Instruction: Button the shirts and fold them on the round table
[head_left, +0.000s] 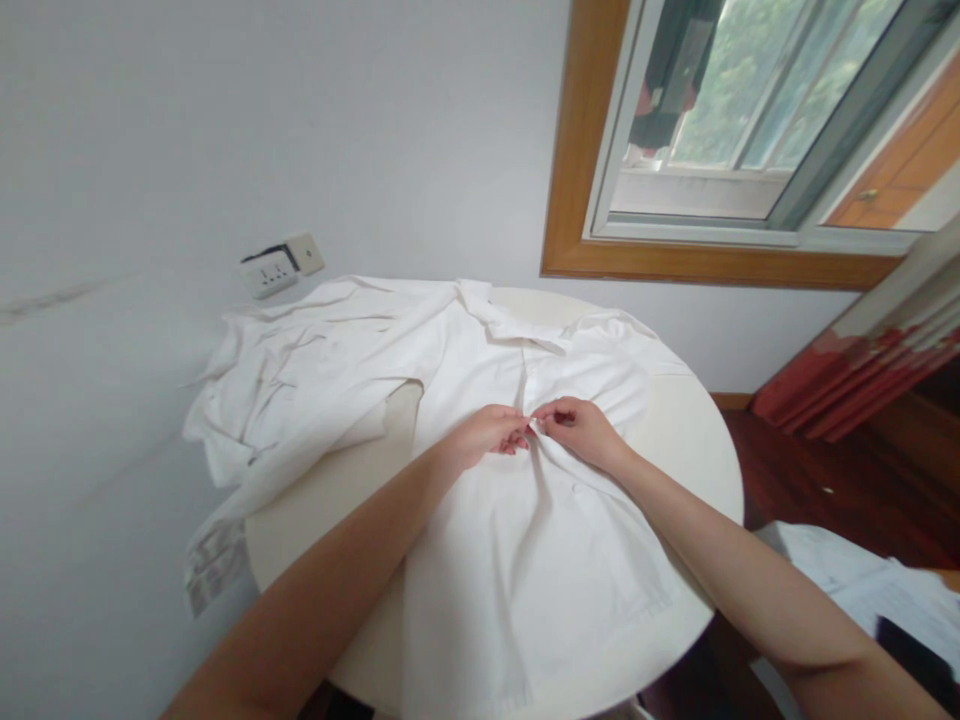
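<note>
A white shirt (480, 540) lies spread front-up on a round white table (697, 440), collar toward the wall. My left hand (491, 432) and my right hand (577, 427) meet over the shirt's front placket just below the collar (517, 325). Each hand pinches the fabric edge there, fingertips almost touching. Whether a button sits between the fingers is too small to tell. One sleeve (300, 400) is bunched out to the left, hanging past the table edge.
The table stands against a grey wall with a socket plate (279, 266). A wood-framed window (742, 140) is at the upper right. Red-and-white fabric (862, 370) and a dark wooden floor lie to the right, with papers (870, 590) at the lower right.
</note>
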